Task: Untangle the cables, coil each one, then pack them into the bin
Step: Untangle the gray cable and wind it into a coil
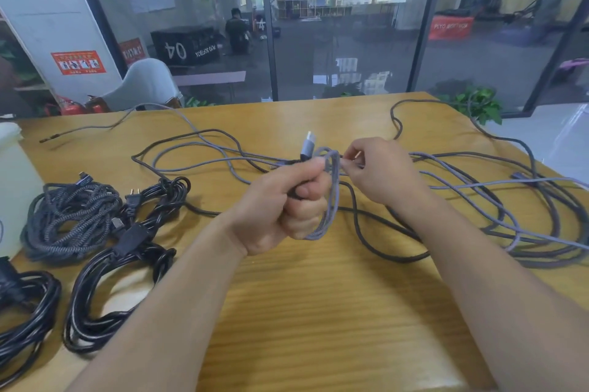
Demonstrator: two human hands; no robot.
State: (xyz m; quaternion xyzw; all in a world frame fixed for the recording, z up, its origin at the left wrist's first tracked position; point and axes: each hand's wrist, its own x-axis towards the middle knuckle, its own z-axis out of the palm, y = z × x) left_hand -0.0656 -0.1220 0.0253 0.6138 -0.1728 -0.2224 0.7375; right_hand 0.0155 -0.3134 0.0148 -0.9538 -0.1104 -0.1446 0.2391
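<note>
Above table point(318, 312), left hand point(280, 203) fists cable point(330, 194); right hand point(379, 171) pinches it.

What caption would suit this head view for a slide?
Left hand grips a small loop of grey cable; right hand feeds it above the wooden table.

Grey braided cable point(331, 194) half-coiled above the table, tangled loose cables point(478, 200) behind, three coiled bundles point(95, 232) left.
</note>
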